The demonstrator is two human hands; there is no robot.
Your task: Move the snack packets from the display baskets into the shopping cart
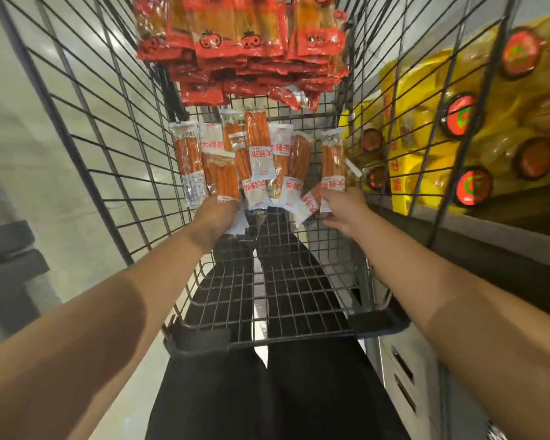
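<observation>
Both arms reach into a wire shopping cart (86,128), each hand carrying a fan of orange stick-snack packets over the cart's mesh floor. The left hand (215,217) grasps the lower ends of a larger bunch of packets (221,176), which spreads up and away from it; the right hand (340,208) pinches a smaller bunch (332,163) the same way. Every packet's long axis points away from the hands toward the far end of the cart, where a heap of red snack packets (242,42) already lies. The left hand is slightly nearer that heap. Outside the cart wall, to the right of the right hand, a shelf (505,230) holds yellow packages (426,100). The display baskets are not clearly seen. The release, judged from here, needs only loosened fingers.
</observation>
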